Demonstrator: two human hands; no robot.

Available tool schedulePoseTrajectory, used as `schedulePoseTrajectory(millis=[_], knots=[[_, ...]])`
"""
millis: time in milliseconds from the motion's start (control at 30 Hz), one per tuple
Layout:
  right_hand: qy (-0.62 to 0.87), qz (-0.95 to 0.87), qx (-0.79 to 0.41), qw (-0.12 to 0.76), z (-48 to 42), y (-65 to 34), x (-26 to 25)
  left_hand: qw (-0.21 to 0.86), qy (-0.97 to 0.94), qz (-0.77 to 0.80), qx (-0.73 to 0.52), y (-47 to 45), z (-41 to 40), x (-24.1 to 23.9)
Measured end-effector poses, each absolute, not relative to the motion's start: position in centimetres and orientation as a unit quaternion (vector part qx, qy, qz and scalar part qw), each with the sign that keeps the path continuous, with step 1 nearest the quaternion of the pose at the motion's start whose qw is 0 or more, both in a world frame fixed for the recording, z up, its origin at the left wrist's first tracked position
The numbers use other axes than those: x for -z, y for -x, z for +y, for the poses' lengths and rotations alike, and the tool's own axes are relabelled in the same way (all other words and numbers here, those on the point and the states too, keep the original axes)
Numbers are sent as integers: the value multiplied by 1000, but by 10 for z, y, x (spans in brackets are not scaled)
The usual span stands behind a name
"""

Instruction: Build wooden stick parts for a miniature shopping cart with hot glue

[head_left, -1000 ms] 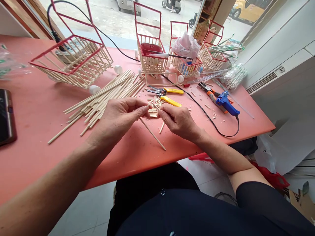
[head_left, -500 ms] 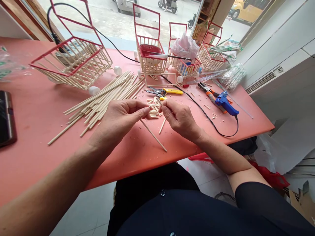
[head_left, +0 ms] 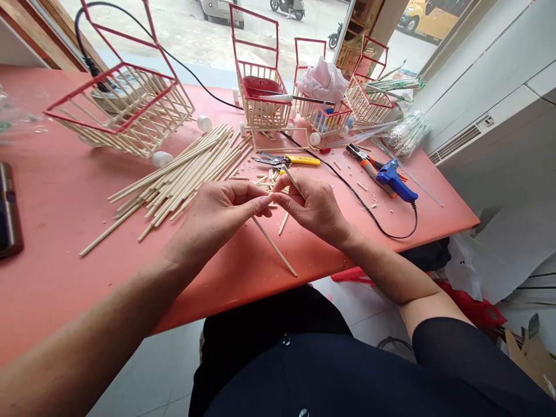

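My left hand [head_left: 226,211] is closed in a pinch, and a thin wooden stick [head_left: 275,248] slants out beneath its fingers toward the table's front edge. Against it, at the fingertips, comes my right hand [head_left: 315,208], also closed, with a short wooden stick [head_left: 293,179] poking up between its fingers. The fingertips hide whatever is between them. Behind the hands lie several short cut stick pieces [head_left: 263,179] and yellow-handled wire strippers [head_left: 299,159]. To the left of them spreads a pile of long wooden sticks [head_left: 186,176].
Small stick-built carts with red rims stand at the back, including a large one [head_left: 125,116] and a middle one [head_left: 267,110]. At right are a blue glue gun [head_left: 395,179], its cord, and orange-handled pliers [head_left: 369,168]. A phone [head_left: 8,208] lies at the left edge.
My right hand has come in against my left fingertips, and its short stick now tilts the other way. The long stick under my left hand has shifted slightly toward me.
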State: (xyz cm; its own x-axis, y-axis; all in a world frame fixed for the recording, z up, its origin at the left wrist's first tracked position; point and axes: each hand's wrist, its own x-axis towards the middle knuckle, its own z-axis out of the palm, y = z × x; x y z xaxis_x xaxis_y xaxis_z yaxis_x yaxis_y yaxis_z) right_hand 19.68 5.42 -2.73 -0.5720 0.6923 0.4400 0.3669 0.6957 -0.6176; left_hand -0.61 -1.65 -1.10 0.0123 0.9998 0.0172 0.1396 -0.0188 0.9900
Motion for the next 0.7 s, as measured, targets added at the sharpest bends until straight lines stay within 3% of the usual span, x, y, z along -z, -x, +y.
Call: schedulePoseTrajectory(millis=[700], knots=[[314,-830,-323,328,55,-195,27,427,-567,535,-458,4,-13,14]])
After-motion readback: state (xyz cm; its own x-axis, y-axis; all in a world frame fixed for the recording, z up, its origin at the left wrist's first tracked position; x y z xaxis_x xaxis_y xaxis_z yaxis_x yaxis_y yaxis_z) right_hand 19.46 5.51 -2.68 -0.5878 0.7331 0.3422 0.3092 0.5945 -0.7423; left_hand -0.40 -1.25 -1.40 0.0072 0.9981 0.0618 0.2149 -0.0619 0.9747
